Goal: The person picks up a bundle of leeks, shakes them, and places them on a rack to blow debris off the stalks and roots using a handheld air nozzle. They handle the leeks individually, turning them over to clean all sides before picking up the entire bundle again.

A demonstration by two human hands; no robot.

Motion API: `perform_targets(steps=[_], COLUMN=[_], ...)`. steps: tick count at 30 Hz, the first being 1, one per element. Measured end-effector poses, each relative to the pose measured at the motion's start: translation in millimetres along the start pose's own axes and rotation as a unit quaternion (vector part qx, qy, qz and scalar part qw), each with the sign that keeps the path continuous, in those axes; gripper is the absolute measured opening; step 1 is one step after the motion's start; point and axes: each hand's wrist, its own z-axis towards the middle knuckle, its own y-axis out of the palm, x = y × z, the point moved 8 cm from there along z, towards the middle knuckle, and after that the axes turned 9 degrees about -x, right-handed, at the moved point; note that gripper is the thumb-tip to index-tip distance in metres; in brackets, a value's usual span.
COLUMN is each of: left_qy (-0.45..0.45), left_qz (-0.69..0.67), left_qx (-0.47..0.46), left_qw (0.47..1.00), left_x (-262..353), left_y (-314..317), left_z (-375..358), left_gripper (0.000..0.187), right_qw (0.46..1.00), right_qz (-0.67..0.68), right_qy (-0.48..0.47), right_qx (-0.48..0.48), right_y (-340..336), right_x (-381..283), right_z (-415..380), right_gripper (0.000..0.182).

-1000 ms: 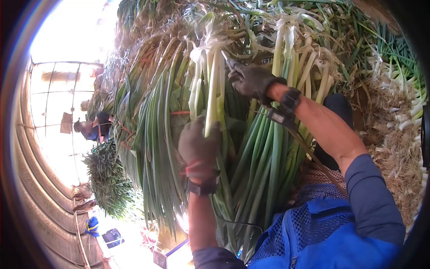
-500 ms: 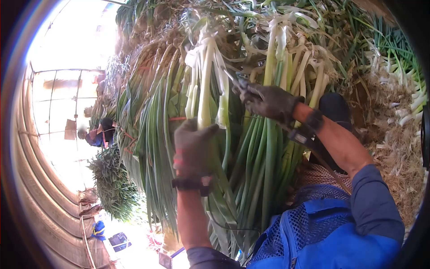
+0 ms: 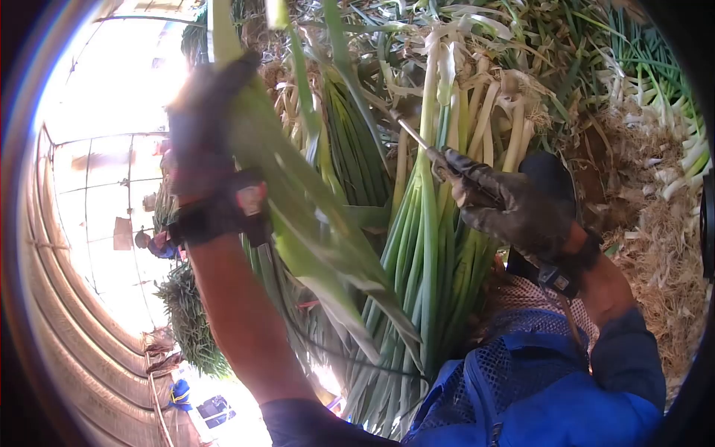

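My left hand [image 3: 207,134], in a dark glove and blurred by motion, is raised at the left, closed round a green onion [image 3: 316,227]. The onion's pale stem rises past the top of the view, and its broad leaves hang down to the right. A dark glove also covers my right hand [image 3: 514,205], whose fingers wrap a small knife [image 3: 412,132] with its thin blade pointing up and left. Behind the blade lies a bundle of green onions [image 3: 424,253], white stems up and leaves trailing toward my lap.
Dry roots and peeled skins [image 3: 655,276] litter the ground at the right, beside more onions [image 3: 696,160]. Another heap of green onions [image 3: 190,316] stands at the left. Farther back is a person [image 3: 160,242] near a grid frame and a ribbed curved wall [image 3: 82,328].
My left hand has swung up and left with the green onion, out of the bundle's front. My right hand with the knife has moved slightly right and down.
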Motion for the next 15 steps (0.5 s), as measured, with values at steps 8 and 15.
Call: perform_targets(steps=[8, 15], left_qy=[-0.475, -0.457], left_qz=[-0.085, -0.303], left_qx=[-0.2, -0.071], left_qw=[0.852, 0.833], left_x=[-109.0, -97.0], left_y=[182.0, 181.8], left_z=[-124.6, -205.7], left_gripper=[0.031, 0.029], right_qw=[0.996, 0.969], right_qz=[0.053, -0.173], right_qy=[0.045, 0.093], right_qx=[-0.051, -0.148], right_y=[17.7, 41.9], right_x=[-17.2, 5.4], right_z=[-7.6, 37.6], right_gripper=[0.068, 0.057])
